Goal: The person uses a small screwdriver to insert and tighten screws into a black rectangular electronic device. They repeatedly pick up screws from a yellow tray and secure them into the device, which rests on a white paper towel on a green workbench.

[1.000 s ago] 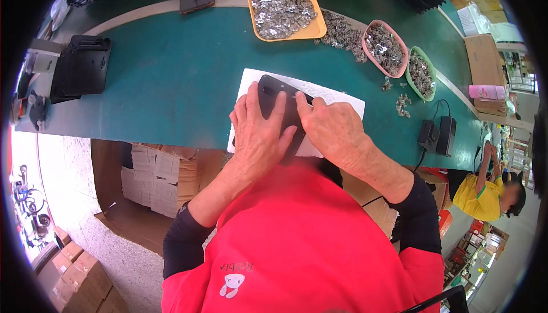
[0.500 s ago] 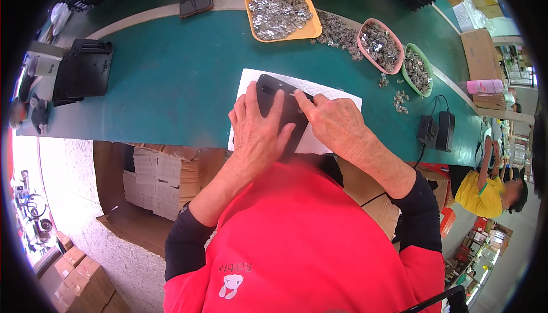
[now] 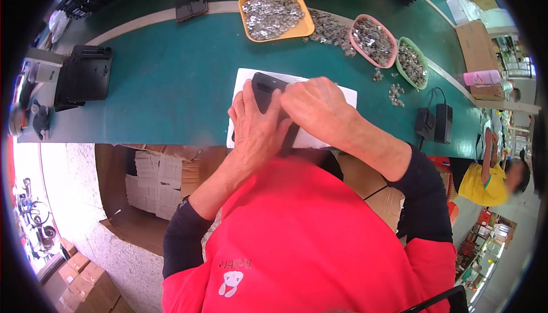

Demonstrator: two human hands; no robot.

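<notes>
Head view: the dark flat device [image 3: 268,93] lies on a white sheet [image 3: 342,93] on the green table [image 3: 171,79], its lower half hidden beneath both hands. The left hand [image 3: 257,127] lies flat over its left side; the right hand [image 3: 314,107] curls onto it from the right, grip unclear. Beyond the sheet sits an orange tray [image 3: 305,27] of small metal parts.

- A green conveyor belt [image 3: 171,79] carries everything
- A white foam sheet [image 3: 245,79] lies at its near edge
- An orange tray [image 3: 305,24], a pink oval dish [image 3: 357,41] and a green oval dish [image 3: 422,61] hold small metal parts
- Loose metal parts [image 3: 328,27] lie between the trays
- A black device [image 3: 85,76] sits far left
- Two black adapters [image 3: 435,122] rest on the right
</notes>
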